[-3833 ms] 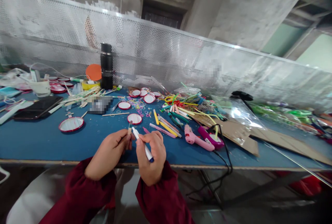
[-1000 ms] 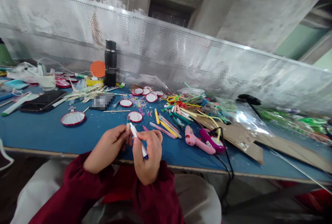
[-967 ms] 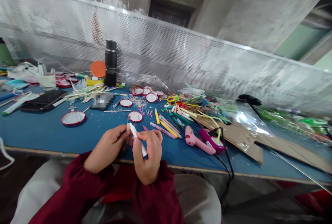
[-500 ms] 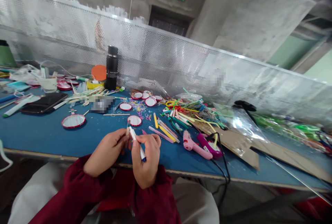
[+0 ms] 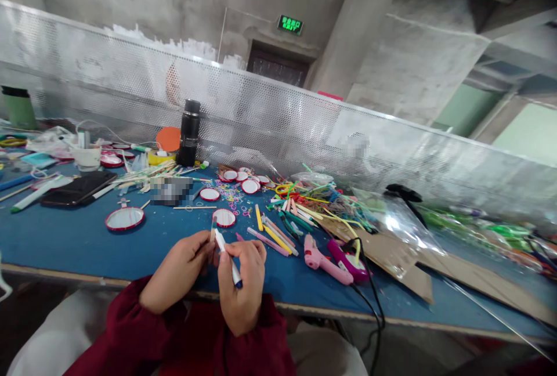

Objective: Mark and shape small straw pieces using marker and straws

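My left hand (image 5: 180, 271) is closed around a flat wooden craft stick (image 5: 213, 228), held upright at the near edge of the blue table (image 5: 78, 237). My right hand (image 5: 241, 280) grips a white marker (image 5: 226, 249) with a dark blue end, its tip resting against the stick. Both wrists wear dark red sleeves. A small round red-rimmed mirror (image 5: 224, 217) lies on the table just beyond my fingers.
Coloured sticks and pens (image 5: 274, 237) lie right of my hands, then pink glue guns (image 5: 324, 254) with a black cable, cardboard (image 5: 391, 248) and a plastic bag. A larger red-rimmed mirror (image 5: 124, 219), dark tablet (image 5: 78, 188) and black bottle (image 5: 188, 133) stand left and behind. A perforated metal screen backs the table.
The camera has tilted upward, so the table and hands sit lower in view. Both hands keep the same grips, with the marker tip staying against the stick.
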Demonstrator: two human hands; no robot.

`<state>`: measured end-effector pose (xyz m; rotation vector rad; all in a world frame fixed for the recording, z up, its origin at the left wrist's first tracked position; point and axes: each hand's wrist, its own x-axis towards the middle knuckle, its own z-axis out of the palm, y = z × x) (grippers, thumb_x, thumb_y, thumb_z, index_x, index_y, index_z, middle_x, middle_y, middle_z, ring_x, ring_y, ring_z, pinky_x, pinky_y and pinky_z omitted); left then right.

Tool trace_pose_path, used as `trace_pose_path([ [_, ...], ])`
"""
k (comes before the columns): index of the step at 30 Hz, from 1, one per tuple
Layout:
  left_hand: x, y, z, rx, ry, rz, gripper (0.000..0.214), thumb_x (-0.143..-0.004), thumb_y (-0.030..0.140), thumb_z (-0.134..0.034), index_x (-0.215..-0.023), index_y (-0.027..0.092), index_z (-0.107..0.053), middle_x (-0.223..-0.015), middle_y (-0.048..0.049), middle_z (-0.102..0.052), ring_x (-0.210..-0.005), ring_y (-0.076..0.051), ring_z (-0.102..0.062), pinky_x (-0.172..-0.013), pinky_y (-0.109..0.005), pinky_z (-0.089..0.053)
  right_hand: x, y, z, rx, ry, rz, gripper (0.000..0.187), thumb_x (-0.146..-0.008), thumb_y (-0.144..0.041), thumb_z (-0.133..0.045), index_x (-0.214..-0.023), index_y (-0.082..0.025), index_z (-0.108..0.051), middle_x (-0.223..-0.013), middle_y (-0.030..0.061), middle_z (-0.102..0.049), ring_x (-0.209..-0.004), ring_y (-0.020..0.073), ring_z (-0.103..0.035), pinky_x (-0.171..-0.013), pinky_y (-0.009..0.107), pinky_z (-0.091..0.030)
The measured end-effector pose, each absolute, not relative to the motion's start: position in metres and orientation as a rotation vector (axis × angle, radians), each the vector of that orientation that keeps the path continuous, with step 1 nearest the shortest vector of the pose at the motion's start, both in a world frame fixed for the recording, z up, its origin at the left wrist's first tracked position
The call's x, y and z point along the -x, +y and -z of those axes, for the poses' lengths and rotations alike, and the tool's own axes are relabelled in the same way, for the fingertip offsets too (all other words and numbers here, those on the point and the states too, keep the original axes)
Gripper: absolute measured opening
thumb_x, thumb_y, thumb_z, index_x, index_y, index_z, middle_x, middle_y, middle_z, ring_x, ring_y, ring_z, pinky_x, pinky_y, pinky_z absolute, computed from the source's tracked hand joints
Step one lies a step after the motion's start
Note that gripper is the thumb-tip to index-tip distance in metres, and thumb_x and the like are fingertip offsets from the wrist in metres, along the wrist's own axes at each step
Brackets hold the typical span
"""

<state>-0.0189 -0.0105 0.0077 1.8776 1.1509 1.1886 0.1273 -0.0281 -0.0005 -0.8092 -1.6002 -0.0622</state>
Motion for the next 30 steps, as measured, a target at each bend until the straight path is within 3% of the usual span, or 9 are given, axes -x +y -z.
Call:
trace_pose_path([
  [30, 0.0199, -0.0113, -0.0067, -1.881, 1.152, -1.157, 0.032, -0.099, 0.042, -0.040, -0.080, 0.020, -0.053, -0.067, 0.0033, -0.051, -0.060, -0.013, -0.046, -0.060, -0.025, -0.037, -0.1257, -0.0285, -0.0016, 0.816, -1.583, 0.019, 0.006, -0.091, -0.016, -0.053, -0.089, -0.020, -0.058, -0.084, 0.0009, -0.067, -0.083, 0.0156, -0.058, -0.095, 0.041, -0.041],
])
